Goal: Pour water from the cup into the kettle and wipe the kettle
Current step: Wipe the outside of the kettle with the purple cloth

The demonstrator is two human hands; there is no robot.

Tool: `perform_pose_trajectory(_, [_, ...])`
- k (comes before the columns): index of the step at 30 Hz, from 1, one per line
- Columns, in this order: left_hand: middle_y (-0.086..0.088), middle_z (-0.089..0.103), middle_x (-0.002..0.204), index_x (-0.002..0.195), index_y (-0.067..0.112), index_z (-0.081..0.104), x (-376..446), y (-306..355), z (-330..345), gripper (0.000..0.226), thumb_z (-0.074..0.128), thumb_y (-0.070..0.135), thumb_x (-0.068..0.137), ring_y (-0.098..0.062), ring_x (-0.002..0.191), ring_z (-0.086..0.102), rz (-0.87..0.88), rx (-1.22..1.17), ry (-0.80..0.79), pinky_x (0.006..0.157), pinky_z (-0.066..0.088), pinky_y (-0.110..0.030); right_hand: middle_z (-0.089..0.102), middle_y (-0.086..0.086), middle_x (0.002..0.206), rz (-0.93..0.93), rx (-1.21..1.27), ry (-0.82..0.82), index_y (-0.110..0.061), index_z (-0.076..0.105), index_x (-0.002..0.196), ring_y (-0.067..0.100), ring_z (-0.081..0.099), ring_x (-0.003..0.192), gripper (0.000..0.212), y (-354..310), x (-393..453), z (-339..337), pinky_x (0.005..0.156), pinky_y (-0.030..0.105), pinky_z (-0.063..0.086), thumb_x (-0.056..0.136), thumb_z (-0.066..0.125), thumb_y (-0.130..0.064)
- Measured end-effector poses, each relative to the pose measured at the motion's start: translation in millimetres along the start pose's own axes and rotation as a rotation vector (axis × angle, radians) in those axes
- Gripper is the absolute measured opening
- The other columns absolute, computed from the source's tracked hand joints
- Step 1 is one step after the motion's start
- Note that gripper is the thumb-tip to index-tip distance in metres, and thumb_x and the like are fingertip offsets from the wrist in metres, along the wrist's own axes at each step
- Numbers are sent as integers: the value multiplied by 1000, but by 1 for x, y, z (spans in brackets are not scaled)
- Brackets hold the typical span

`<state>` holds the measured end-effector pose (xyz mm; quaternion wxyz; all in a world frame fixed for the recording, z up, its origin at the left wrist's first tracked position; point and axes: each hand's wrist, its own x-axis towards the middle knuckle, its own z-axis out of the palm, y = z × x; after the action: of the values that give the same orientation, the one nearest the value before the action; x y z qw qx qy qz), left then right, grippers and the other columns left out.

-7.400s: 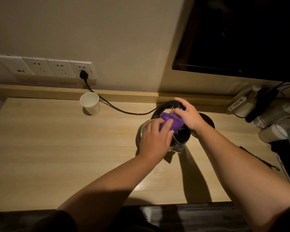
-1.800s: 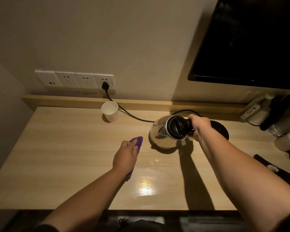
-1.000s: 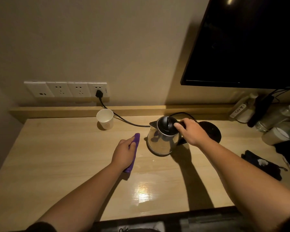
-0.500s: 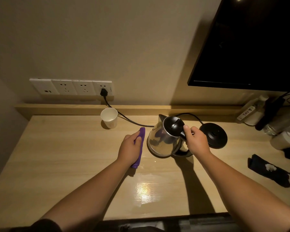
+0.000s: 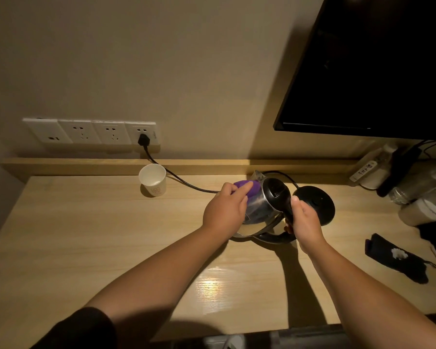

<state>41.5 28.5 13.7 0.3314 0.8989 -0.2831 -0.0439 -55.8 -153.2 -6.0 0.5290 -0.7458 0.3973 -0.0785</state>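
Observation:
A steel kettle (image 5: 264, 206) with a black lid is tilted away from me above the wooden desk (image 5: 86, 238). My right hand (image 5: 305, 220) grips its black handle. My left hand (image 5: 224, 210) presses a purple cloth (image 5: 247, 187) against the kettle's left side, near the spout. A white paper cup (image 5: 152, 179) stands upright at the back of the desk, apart from both hands. The kettle's round black base (image 5: 317, 205) lies just right of the kettle, with nothing on it.
A black cord (image 5: 181, 181) runs from the wall socket (image 5: 142, 139) past the cup to the base. A dark screen (image 5: 373, 66) hangs at the upper right. Bottles and containers (image 5: 413, 187) crowd the right back corner. A dark pouch (image 5: 398, 258) lies at the right.
My left hand lifted the purple cloth off the desk and onto the kettle's side. My right hand tipped the kettle, which stood upright on the desk half a second ago.

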Motion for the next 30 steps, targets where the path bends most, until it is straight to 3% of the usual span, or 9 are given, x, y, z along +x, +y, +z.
perform_pose_trajectory(4, [-1, 43, 131, 145, 33, 35, 6, 4, 7, 44, 41, 32, 101, -17, 108, 51, 75, 143, -33, 79, 51, -29, 62, 12, 91, 20, 10, -11, -19, 62, 99, 23, 60, 88, 43, 2, 3, -4, 72, 34, 49, 101, 35, -51])
perform_pose_trajectory(11, [-3, 43, 132, 145, 31, 33, 13, 7, 16, 43, 32, 40, 102, -18, 110, 50, 102, 234, -22, 77, 50, -29, 56, 10, 78, 19, 19, -32, -17, 61, 95, 22, 55, 75, 43, 4, 9, -9, 66, 36, 47, 102, 34, -49])
perform_pose_trajectory(22, [-5, 47, 119, 130, 29, 50, 31, -46, 18, 34, 28, 35, 103, -22, 85, 57, -268, 133, -192, 72, 51, -36, 54, 13, 77, 20, 26, -48, -14, 59, 91, 23, 54, 75, 42, 7, 10, -11, 66, 37, 46, 102, 34, -46])
perform_pose_trajectory(26, [-5, 46, 121, 132, 29, 49, 30, -42, 23, 35, 28, 34, 104, -21, 82, 54, -308, 113, -166, 68, 46, -32, 53, 9, 74, 53, 44, -45, -13, 59, 90, 23, 54, 74, 43, 3, 16, -12, 66, 38, 45, 101, 35, -47])
perform_pose_trajectory(30, [-5, 46, 119, 132, 27, 50, 22, -23, 22, 34, 34, 33, 102, -22, 86, 55, -249, 57, -60, 72, 51, -35, 54, 9, 70, 124, 85, -9, -12, 60, 88, 23, 53, 70, 48, 12, 13, -11, 66, 38, 46, 100, 34, -50])
